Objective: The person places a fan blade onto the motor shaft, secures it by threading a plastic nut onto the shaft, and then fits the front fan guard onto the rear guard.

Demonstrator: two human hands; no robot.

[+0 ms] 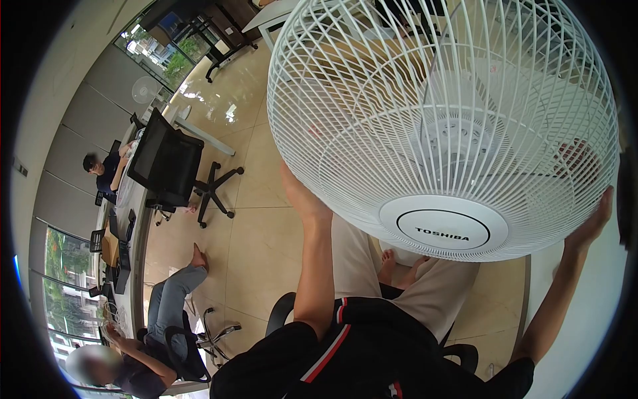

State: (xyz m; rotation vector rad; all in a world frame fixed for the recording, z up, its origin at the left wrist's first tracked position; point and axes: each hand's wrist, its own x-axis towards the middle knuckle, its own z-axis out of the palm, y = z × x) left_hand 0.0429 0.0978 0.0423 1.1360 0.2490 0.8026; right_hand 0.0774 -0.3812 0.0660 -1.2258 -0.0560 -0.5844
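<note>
Black office chair [166,159] left of white fan guard [443,159]

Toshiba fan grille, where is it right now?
In the head view, the white grille fills much of the upper right, held between the left hand and the right hand.

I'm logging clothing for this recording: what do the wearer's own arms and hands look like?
The left sleeve and right sleeve are short and black, part of a black top with red and white stripes. Both forearms are bare. No glove shows on the left hand or right hand, though both are partly hidden.
</note>
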